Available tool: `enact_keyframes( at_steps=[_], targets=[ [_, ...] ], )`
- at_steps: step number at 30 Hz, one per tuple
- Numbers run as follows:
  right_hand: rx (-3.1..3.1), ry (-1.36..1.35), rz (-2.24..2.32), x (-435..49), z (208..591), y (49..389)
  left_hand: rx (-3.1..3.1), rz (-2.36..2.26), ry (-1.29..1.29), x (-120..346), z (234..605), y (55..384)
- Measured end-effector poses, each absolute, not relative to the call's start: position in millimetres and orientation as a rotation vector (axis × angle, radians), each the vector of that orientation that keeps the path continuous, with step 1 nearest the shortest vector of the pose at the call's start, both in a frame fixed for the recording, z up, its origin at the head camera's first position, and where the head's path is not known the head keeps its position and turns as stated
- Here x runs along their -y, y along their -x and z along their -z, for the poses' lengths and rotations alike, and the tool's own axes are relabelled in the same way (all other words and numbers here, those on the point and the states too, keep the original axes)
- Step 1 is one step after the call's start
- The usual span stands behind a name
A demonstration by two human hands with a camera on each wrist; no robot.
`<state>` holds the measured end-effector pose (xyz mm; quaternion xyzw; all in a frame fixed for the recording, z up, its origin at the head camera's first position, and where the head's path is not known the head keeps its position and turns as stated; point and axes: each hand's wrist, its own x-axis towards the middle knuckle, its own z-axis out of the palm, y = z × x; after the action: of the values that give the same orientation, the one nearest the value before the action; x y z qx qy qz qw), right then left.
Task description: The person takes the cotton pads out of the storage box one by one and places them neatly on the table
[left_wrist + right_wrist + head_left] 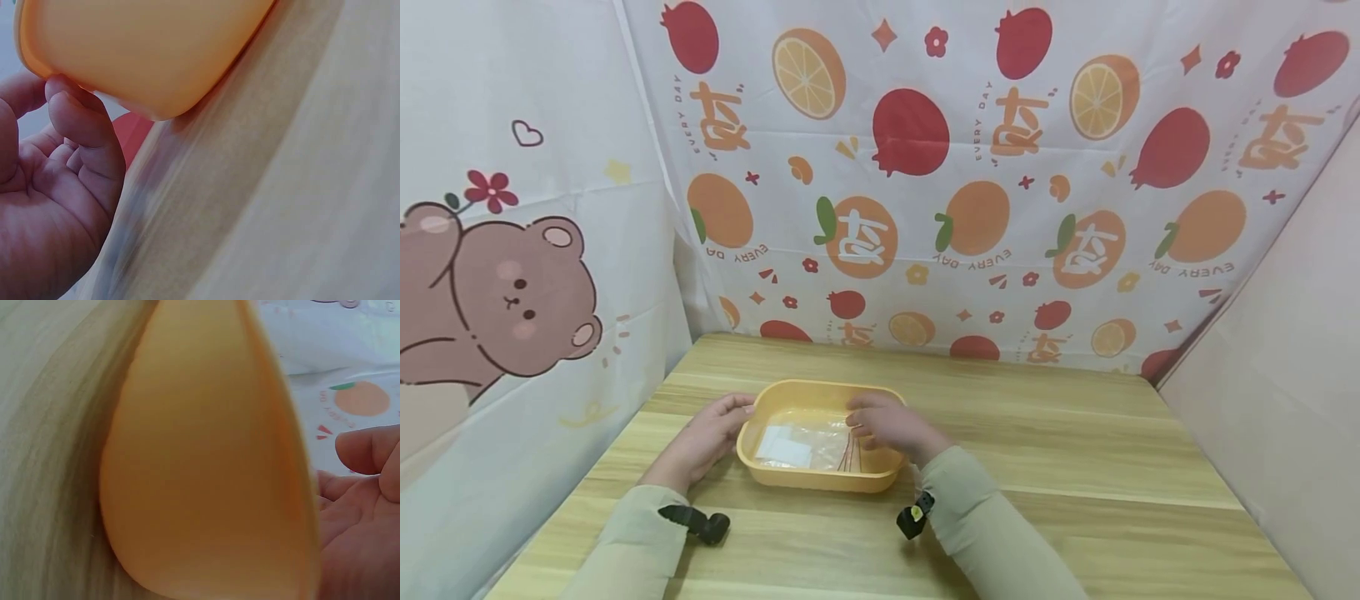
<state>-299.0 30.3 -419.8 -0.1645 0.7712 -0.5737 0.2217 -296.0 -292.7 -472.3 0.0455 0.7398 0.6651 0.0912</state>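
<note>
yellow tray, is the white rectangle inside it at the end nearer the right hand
No, the white rectangle lies toward the end of the yellow tray beside the left hand.

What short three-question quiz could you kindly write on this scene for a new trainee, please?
1. Multiple choice: Where does the right hand show in the head view?
A. Flat on the wood-grain table
B. Over the yellow-orange, rounded-rectangular plastic tray
C. Against the fruit-printed white cloth backdrop

2. True or false: Fingers of the left hand touch the tray.

3. Short answer: What colour are the thin strands that show in the tray, between the flat white rectangular piece and the right hand?

Key: 1. B. 2. True; the left wrist view shows them at its rim. 3. Red.
</note>
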Motion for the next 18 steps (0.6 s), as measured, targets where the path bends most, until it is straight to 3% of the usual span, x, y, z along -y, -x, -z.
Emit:
enact_keyframes(
  at_steps=[18],
  targets=[
    [-2.191, 0.381, 1.540, -5.8, 433.2, 300.3, -2.215, -1.965, -0.131, 293.7, 474.2, 297.1]
  ],
)
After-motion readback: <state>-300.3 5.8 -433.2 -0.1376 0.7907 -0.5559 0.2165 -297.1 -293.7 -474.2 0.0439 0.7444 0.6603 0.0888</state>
